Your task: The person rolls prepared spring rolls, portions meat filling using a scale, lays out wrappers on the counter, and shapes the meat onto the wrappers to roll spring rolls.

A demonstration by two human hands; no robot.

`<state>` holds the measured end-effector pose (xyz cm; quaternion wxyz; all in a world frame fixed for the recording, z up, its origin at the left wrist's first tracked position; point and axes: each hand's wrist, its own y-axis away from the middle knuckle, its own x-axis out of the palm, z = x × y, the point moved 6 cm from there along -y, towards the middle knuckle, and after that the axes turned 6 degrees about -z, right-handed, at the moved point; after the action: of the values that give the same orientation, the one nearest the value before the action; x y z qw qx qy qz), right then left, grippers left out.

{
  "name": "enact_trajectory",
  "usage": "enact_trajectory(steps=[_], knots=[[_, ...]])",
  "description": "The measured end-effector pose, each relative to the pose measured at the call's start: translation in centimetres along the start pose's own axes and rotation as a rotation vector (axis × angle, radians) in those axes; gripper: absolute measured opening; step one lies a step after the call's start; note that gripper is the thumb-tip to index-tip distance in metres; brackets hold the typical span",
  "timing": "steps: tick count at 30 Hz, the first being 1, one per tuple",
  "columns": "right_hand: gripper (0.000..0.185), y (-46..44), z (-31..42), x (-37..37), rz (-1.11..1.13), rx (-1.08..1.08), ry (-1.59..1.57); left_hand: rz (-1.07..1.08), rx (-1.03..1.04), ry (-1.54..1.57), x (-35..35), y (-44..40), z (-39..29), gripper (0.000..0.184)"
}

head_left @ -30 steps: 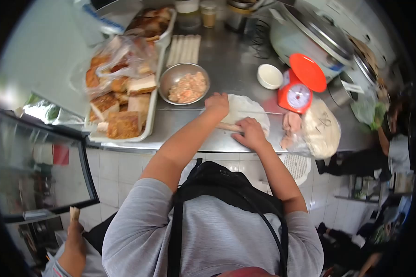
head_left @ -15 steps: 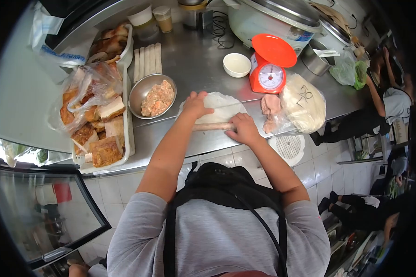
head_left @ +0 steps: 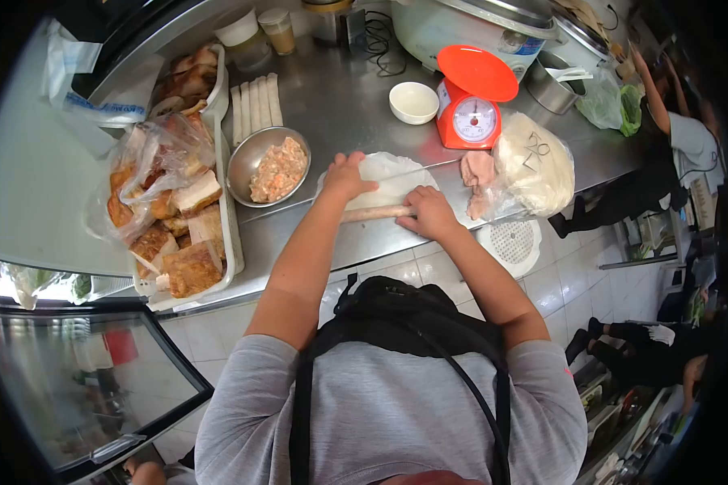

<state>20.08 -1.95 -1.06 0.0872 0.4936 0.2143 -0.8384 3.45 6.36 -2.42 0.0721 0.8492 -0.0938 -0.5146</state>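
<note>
A thin, whitish round wrapper sheet [head_left: 396, 179] lies on the steel counter. Along its near edge runs a slim filled roll [head_left: 376, 213], pale with pinkish filling showing through. My left hand [head_left: 346, 178] rests on the left side of the sheet, fingers lying forward and thumb apart. At the right end of the roll, my right hand [head_left: 429, 212] has its fingers curled over it. Left of the sheet stands a metal bowl [head_left: 241, 174] of minced filling [head_left: 278, 171]. Finished white rolls [head_left: 256, 107] lie side by side behind that bowl.
Roasted meat fills a white tray [head_left: 233, 234] at the left. Rightward are a small white bowl [head_left: 413, 104], a red scale [head_left: 476, 77], raw pink meat [head_left: 477, 170] and a marked plastic bag [head_left: 534, 166]. Another person [head_left: 692, 137] stands far right.
The whole view has shifted slightly. My right hand and the roll sit a little farther forward on the sheet, and the roll slants up to the right. My left hand stays on the sheet.
</note>
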Motion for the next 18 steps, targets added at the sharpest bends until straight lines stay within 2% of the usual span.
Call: enact_trajectory(steps=[1, 4, 7, 10, 18], knots=[[0.032, 0.0, -0.1, 0.1, -0.025, -0.003, -0.011, -0.006, 0.000, -0.002, -0.1, -0.1, 0.0, 0.073], [0.034, -0.8, 0.7, -0.3, 0.091, 0.069, 0.019, -0.010, 0.000, -0.002, 0.0, 0.0, 0.0, 0.072], [0.035, -0.5, 1.2, 0.9, 0.009, 0.058, 0.013, -0.001, 0.008, 0.010, -0.1, 0.1, 0.0, 0.072], [0.036, -1.2, 1.2, 1.2, 0.190, 0.107, 0.038, -0.020, 0.025, 0.022, -0.4, -0.1, -0.1, 0.073], [0.037, -2.6, 3.2, 1.7, 0.159, 0.053, 0.041, -0.002, 0.010, -0.027, -0.3, 0.1, -0.1, 0.074]])
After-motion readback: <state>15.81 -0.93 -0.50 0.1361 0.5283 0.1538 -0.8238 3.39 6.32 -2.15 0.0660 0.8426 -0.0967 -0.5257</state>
